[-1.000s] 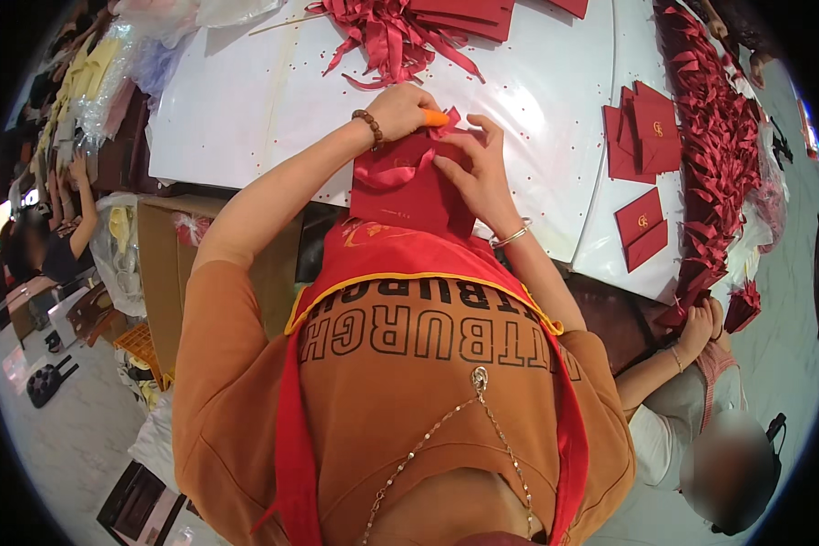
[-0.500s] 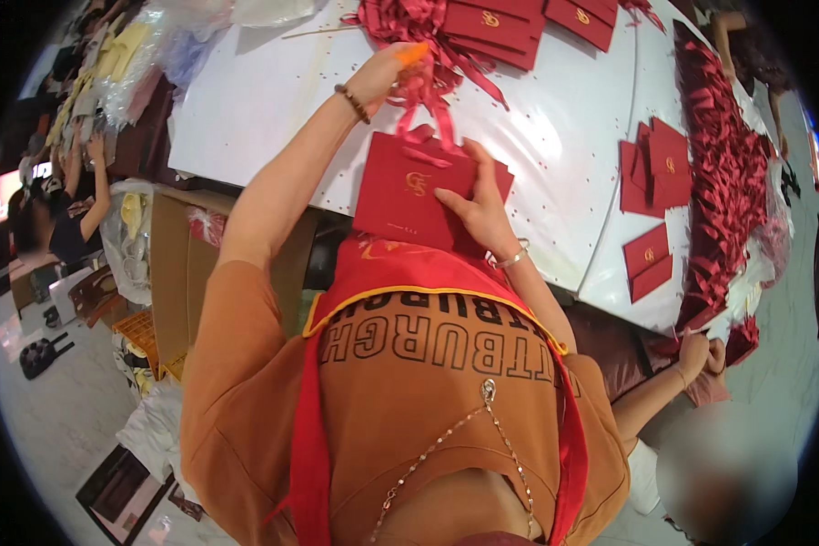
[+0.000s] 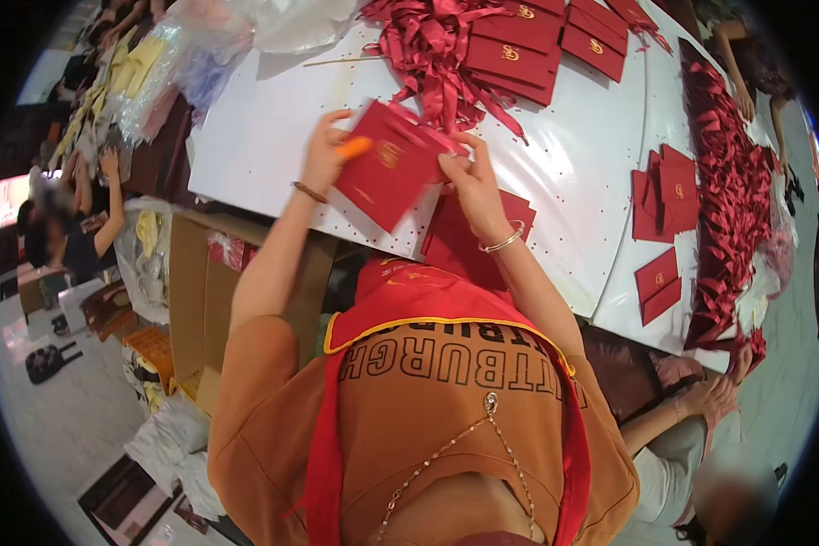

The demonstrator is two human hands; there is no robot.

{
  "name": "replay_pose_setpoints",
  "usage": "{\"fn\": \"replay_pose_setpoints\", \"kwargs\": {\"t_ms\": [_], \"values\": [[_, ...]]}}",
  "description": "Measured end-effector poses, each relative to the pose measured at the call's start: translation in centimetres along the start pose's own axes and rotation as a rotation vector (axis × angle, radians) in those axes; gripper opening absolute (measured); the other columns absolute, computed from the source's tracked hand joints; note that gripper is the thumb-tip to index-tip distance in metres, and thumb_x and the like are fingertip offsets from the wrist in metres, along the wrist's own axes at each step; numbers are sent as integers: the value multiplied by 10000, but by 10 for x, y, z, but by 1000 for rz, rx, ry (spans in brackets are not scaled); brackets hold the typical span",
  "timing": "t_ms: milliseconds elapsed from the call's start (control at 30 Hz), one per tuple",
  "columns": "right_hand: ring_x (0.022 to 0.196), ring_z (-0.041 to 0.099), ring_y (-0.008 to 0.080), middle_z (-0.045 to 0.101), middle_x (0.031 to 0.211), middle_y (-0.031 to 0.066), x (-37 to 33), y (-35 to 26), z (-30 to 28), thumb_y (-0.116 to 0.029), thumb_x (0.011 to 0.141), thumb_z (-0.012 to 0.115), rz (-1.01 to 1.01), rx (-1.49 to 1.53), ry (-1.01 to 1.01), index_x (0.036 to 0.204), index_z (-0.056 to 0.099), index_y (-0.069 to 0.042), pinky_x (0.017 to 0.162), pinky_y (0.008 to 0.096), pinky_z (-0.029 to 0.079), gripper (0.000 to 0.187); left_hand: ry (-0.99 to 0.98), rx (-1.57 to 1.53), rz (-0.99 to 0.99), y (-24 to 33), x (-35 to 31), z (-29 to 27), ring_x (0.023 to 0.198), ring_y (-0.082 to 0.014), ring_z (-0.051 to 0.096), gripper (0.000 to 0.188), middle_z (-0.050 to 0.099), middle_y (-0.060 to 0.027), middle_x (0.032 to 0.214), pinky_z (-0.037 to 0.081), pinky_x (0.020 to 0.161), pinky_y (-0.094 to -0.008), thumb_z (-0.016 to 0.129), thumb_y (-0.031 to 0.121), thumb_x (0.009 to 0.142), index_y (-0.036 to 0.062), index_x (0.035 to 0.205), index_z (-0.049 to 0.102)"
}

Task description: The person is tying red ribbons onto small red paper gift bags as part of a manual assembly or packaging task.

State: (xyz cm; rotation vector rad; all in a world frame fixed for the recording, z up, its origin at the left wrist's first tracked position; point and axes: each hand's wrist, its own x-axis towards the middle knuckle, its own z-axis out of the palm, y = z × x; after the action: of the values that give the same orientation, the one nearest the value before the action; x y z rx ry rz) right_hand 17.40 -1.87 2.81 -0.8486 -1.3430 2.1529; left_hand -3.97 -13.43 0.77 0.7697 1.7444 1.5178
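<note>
A flat dark red paper bag (image 3: 387, 164) with a gold emblem is held tilted above the table. My left hand (image 3: 326, 156), an orange cover on its thumb, grips the bag's left side. At its right end, my right hand (image 3: 475, 187) pinches the red ribbon (image 3: 444, 144) by the bag's upper edge; the fingertips partly hide where ribbon and paper meet. Below my right hand, more dark red bags (image 3: 464, 241) lie at the table's near edge. Just beyond both hands spreads a heap of loose red ribbons (image 3: 428, 64).
Piled bags (image 3: 516, 59) lie at the far side of the white table (image 3: 273, 136). More bags (image 3: 664, 191) and a long mound of ribbons (image 3: 723, 173) are on the right. A cardboard box (image 3: 191, 300) stands at left. A co-worker's hands (image 3: 714, 391) are at lower right.
My left hand has left the ribbon heap and now grips a bag, lifted and turned off the bags beneath. My right hand has gone from lying on the bag to pinching ribbon.
</note>
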Motion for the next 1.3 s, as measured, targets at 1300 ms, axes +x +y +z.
{"fn": "replay_pose_setpoints", "kwargs": {"t_ms": [1300], "values": [[1061,424,270,496,1112,75,-44,36,-54,-312,726,664,-512,-1399,316,1078,561,-108,917,412,284,419,-148,994,613,-19,158,144,975,-295,515,248,550,-61,1099,442,767,-399,545,176,789,130,1027,594]]}}
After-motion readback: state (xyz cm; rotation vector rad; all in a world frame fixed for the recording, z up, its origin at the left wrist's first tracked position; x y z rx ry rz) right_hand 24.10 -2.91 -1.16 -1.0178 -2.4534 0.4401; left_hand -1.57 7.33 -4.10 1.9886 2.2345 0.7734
